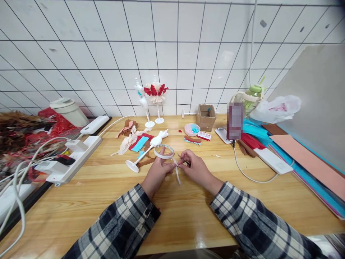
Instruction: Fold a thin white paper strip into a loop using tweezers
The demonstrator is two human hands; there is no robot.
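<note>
My left hand [158, 172] pinches a narrow white ribbon [165, 152] that curls in a loop above my fingers, with a loose end hanging down between my hands. My right hand [196, 169] is closed on a thin dark pointed tool [180, 156], maybe a needle or small scissors, its tip close to the ribbon. Both hands hover just above the wooden table [178, 212]. A small white mannequin on a stand [147, 150] lies on its side right behind my left hand.
Fabric scraps [132, 138] lie beyond the mannequin. Two upright mini mannequins [152, 99] stand by the tiled wall. A pink bowl [192, 129], small cardboard box [206, 117], phone on a stand [235, 120], power strips [72, 158] and coloured sheets [302, 158] surround the work area.
</note>
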